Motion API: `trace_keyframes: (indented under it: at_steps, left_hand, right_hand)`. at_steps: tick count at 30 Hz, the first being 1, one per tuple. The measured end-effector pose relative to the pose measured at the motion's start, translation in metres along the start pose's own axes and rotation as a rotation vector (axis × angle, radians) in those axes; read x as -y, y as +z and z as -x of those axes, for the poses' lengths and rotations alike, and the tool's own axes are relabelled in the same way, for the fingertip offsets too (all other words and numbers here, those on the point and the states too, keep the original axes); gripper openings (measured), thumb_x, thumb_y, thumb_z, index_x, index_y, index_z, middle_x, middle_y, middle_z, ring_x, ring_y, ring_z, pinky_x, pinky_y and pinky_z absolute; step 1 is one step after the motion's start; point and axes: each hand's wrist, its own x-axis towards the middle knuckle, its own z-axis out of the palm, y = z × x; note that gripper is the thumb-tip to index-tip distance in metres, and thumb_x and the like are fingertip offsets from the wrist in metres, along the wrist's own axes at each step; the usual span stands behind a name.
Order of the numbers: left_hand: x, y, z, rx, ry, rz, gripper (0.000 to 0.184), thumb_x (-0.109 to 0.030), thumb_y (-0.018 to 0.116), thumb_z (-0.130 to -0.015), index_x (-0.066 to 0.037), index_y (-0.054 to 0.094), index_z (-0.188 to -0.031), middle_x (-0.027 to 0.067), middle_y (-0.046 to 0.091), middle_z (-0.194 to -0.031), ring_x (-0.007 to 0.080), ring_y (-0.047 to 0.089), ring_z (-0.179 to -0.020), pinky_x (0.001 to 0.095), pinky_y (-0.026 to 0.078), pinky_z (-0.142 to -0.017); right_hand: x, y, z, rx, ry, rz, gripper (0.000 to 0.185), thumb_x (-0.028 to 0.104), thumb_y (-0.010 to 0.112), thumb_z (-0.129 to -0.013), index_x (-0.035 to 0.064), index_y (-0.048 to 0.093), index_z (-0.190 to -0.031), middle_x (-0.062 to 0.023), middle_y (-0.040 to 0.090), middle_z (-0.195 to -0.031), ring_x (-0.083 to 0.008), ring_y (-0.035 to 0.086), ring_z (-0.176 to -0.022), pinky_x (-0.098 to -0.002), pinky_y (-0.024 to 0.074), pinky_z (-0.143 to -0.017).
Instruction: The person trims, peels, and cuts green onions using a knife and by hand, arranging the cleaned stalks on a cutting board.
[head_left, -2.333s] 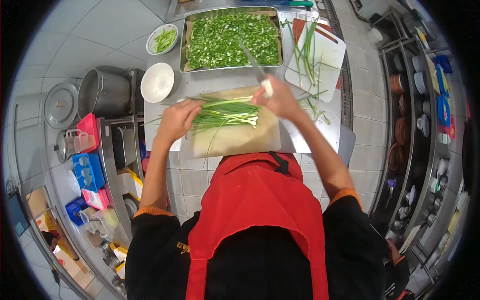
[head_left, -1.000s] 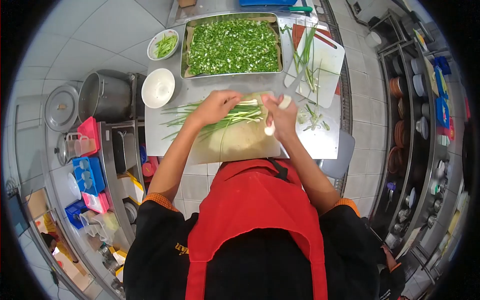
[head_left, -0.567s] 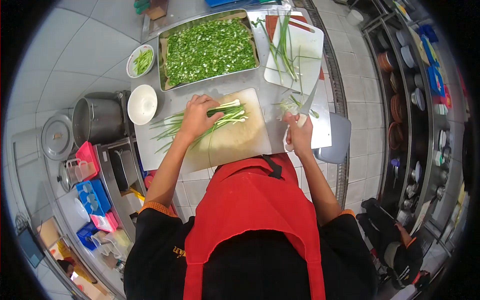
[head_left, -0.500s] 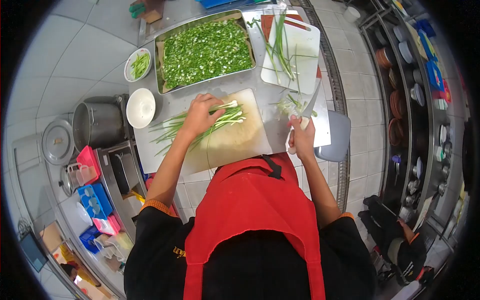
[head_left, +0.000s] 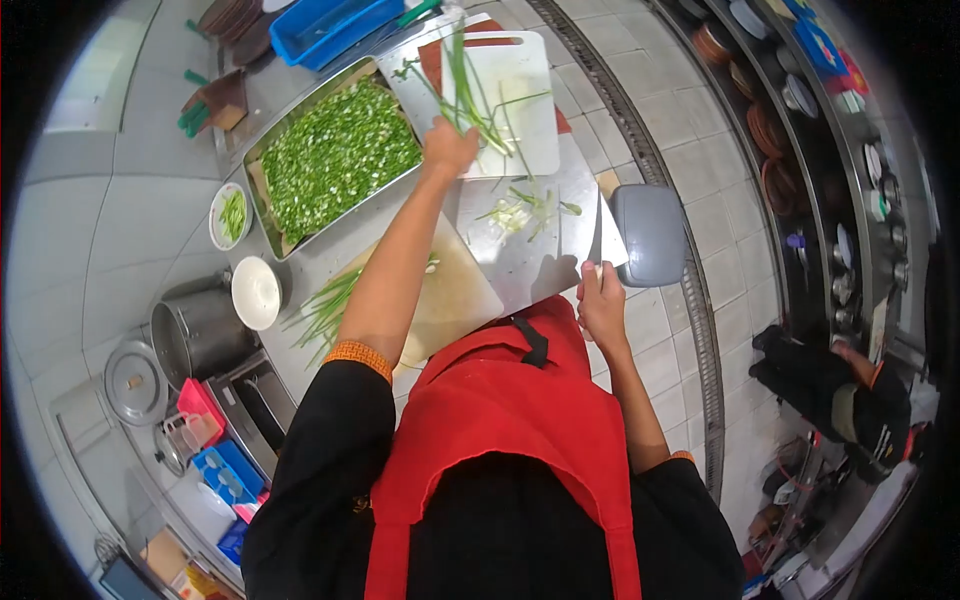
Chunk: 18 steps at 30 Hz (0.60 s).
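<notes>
My left hand (head_left: 449,150) reaches to the lower left edge of the white cutting board (head_left: 543,120), its fingers closed at the green onions (head_left: 465,90) lying there. My right hand (head_left: 602,305) grips a knife (head_left: 597,232), blade pointing up and away, over the right edge of the steel table (head_left: 500,275). Under my left forearm, a bunch of green onions (head_left: 325,312) lies across the beige cutting board (head_left: 465,290), partly hidden by the arm. Onion trimmings (head_left: 515,214) are scattered between the two boards.
A tray of chopped green onions (head_left: 345,155) stands at the back left, with a bowl of cut greens (head_left: 232,217) and a white bowl (head_left: 256,293) beside it. Beyond it is a blue bin (head_left: 330,30). A grey stool (head_left: 648,235) stands right. Another person (head_left: 840,400) is at far right.
My left hand has left the bunch on the beige board and moved up and right to the white board. My right hand still holds the knife. The view has turned and shifted right.
</notes>
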Motion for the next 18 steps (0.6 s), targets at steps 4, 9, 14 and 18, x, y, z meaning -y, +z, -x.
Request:
trace_keyframes:
  at_steps: [4,9,14,18]
  left_hand:
    - [-0.015,0.001,-0.014,0.045,-0.080,-0.075,0.091,-0.055,0.071,-0.073,0.017,0.040,-0.119,0.0346,0.059,-0.107,0.0390,0.064,-0.099,0.0421,0.051,-0.087]
    - [-0.053,-0.011,-0.012,0.127,-0.148,-0.165,0.096,-0.056,0.074,-0.070,0.011,0.034,-0.127,0.0269,0.052,-0.126,0.0384,0.055,-0.113,0.0439,0.046,-0.094]
    - [-0.064,-0.002,-0.017,0.118,-0.141,-0.318,0.095,-0.053,0.075,-0.068,0.006,0.035,-0.129,0.0237,0.051,-0.129,0.0385,0.053,-0.117,0.0440,0.043,-0.097]
    - [-0.044,0.004,-0.029,0.083,-0.086,-0.189,0.078,-0.038,0.075,-0.070,0.002,0.040,-0.127,0.0236,0.059,-0.116,0.0371,0.059,-0.108,0.0408,0.046,-0.093]
  right_hand:
    - [-0.011,-0.012,0.007,-0.037,0.052,-0.038,0.032,0.031,0.050,-0.098,0.0021,0.047,-0.086,-0.0033,0.050,-0.057,-0.0080,0.044,-0.045,-0.0263,0.0338,-0.037]
    - [-0.018,-0.019,0.003,-0.039,0.056,0.067,0.033,0.030,0.050,-0.098,0.0008,0.049,-0.083,-0.0054,0.054,-0.059,-0.0100,0.049,-0.051,-0.0291,0.0392,-0.046]
    - [-0.002,-0.021,-0.012,-0.026,-0.102,0.180,0.029,0.027,0.052,-0.096,-0.0009,0.057,-0.095,-0.0110,0.056,-0.059,-0.0198,0.057,-0.056,-0.0346,0.0443,-0.055]
    - [-0.009,-0.030,-0.027,0.017,-0.269,0.380,0.030,0.024,0.058,-0.091,-0.0021,0.058,-0.105,-0.0137,0.062,-0.070,-0.0234,0.061,-0.061,-0.0363,0.0489,-0.059]
